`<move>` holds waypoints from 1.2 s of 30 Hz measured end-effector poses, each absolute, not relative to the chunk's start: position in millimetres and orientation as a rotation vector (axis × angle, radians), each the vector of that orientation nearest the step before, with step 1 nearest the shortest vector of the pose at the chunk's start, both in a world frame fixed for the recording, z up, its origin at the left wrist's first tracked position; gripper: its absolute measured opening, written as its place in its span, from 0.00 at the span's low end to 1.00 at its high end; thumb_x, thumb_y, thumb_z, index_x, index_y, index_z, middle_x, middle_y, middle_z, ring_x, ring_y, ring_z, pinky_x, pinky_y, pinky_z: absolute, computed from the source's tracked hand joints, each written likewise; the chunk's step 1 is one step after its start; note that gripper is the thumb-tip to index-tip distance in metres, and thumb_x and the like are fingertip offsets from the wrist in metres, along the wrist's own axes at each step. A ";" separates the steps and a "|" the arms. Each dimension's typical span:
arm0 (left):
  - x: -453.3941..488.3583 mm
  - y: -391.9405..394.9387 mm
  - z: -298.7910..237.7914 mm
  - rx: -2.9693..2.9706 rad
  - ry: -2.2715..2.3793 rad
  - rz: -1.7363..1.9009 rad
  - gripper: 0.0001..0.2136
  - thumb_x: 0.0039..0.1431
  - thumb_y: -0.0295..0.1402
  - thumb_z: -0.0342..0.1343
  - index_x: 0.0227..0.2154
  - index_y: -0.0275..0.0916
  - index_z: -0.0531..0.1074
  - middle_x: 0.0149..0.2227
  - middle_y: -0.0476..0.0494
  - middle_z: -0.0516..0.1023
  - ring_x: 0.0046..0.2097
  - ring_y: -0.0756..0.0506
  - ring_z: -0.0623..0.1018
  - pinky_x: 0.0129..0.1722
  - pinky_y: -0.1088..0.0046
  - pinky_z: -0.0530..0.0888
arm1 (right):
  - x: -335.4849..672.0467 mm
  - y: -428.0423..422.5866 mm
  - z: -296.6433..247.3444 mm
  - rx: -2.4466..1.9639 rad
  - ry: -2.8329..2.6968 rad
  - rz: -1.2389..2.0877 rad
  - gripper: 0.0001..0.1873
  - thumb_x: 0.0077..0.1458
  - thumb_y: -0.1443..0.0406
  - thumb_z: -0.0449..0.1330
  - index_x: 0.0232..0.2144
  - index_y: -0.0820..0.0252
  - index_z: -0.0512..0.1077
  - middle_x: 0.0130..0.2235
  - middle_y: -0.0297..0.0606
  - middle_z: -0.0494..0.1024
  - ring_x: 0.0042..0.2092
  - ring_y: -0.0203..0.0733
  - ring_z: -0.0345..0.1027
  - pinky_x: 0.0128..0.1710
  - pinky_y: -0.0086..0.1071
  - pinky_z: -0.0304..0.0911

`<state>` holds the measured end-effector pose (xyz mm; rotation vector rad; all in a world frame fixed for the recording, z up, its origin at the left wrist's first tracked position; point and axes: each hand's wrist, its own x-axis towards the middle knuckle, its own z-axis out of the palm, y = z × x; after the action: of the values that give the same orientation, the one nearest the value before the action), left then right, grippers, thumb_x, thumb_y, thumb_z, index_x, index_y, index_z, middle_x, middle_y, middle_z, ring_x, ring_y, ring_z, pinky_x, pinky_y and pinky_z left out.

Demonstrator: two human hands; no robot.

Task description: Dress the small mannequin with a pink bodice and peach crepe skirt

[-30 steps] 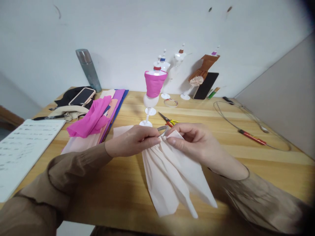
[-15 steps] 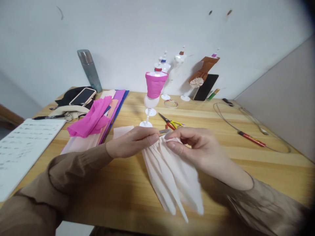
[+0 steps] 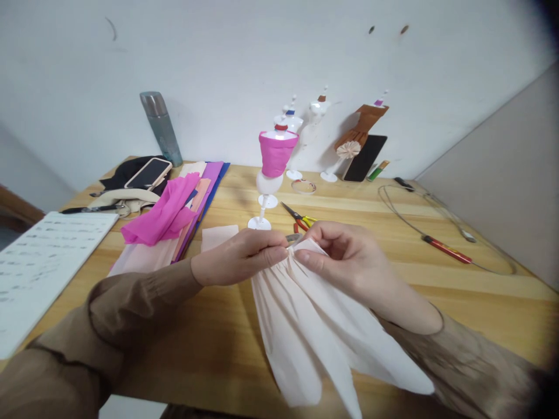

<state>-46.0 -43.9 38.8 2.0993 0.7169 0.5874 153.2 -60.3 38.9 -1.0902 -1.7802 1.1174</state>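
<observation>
A pale cream sheet of crepe paper or thin cloth (image 3: 301, 331) hangs from both my hands, gathered into pleats along its top edge and fanning out over the table front. My left hand (image 3: 242, 256) pinches the gathered edge between thumb and fingers. Close beside it, my right hand (image 3: 345, 256) grips the same edge with thumb and forefinger. Just behind the fingertips lies a greyish ring-like item (image 3: 294, 238), partly hidden. Beyond the hands stands a small white dress form (image 3: 269, 183) with a pink top (image 3: 278, 154) wrapped round it.
Scissors (image 3: 299, 216) lie behind my right hand. Several more mini dress forms stand at the wall, one in a brown dress (image 3: 367, 119) near a black phone (image 3: 365, 158). Coloured sheets (image 3: 209, 192), a flask (image 3: 161, 128) and a notebook (image 3: 48, 262) are left; a cable with a red handle (image 3: 446, 249) is right.
The pleated cream sheet has spread wider, its lower end swinging right and toward me. My hands stay close together at the gathered edge, the fingers shifted slightly.
</observation>
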 end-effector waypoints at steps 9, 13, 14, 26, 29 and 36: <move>-45.7 -43.3 38.1 2.146 0.714 0.610 0.14 0.64 0.37 0.43 0.25 0.36 0.59 0.23 0.54 0.57 0.28 0.53 0.59 0.29 0.76 0.58 | 152.5 -61.7 41.6 -1.106 -1.760 1.112 0.13 0.49 0.61 0.61 0.21 0.60 0.62 0.21 0.29 0.62 0.23 0.30 0.52 0.21 0.26 0.49; -45.0 -42.8 37.6 2.167 0.736 0.615 0.13 0.63 0.36 0.43 0.24 0.36 0.59 0.23 0.54 0.58 0.28 0.53 0.59 0.29 0.76 0.58 | 151.6 -61.8 40.6 -1.130 -1.765 1.089 0.12 0.47 0.62 0.61 0.21 0.60 0.62 0.21 0.30 0.63 0.24 0.31 0.53 0.22 0.26 0.50; -44.9 -42.8 37.5 2.171 0.743 0.614 0.13 0.63 0.36 0.43 0.24 0.37 0.59 0.23 0.54 0.58 0.28 0.53 0.59 0.29 0.76 0.58 | 151.2 -61.6 40.2 -1.138 -1.767 1.084 0.12 0.47 0.62 0.61 0.20 0.60 0.62 0.21 0.30 0.63 0.24 0.31 0.54 0.22 0.27 0.50; -44.1 -43.7 31.5 2.415 0.753 0.678 0.13 0.63 0.34 0.45 0.23 0.38 0.57 0.24 0.52 0.59 0.28 0.52 0.60 0.29 0.75 0.58 | 144.5 -59.8 35.7 -1.189 -1.612 1.207 0.16 0.42 0.62 0.63 0.17 0.58 0.57 0.19 0.27 0.59 0.22 0.29 0.49 0.20 0.26 0.47; -45.5 -41.5 29.1 2.491 0.733 0.726 0.13 0.63 0.33 0.45 0.23 0.38 0.56 0.24 0.52 0.59 0.28 0.51 0.61 0.29 0.75 0.58 | 144.1 -58.6 32.4 -1.175 -1.575 1.249 0.18 0.42 0.60 0.64 0.16 0.58 0.57 0.18 0.26 0.57 0.22 0.29 0.48 0.20 0.26 0.46; -47.8 -38.4 32.6 2.490 0.674 0.741 0.11 0.63 0.32 0.46 0.24 0.38 0.58 0.24 0.52 0.60 0.28 0.52 0.61 0.28 0.76 0.59 | 151.8 -55.6 39.9 -1.133 -1.640 1.328 0.18 0.44 0.56 0.64 0.20 0.60 0.61 0.20 0.29 0.62 0.22 0.30 0.52 0.20 0.26 0.48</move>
<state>-47.8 -38.4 32.6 2.4900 0.6738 0.7411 151.8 -55.6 39.9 -1.1330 -1.6403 1.3283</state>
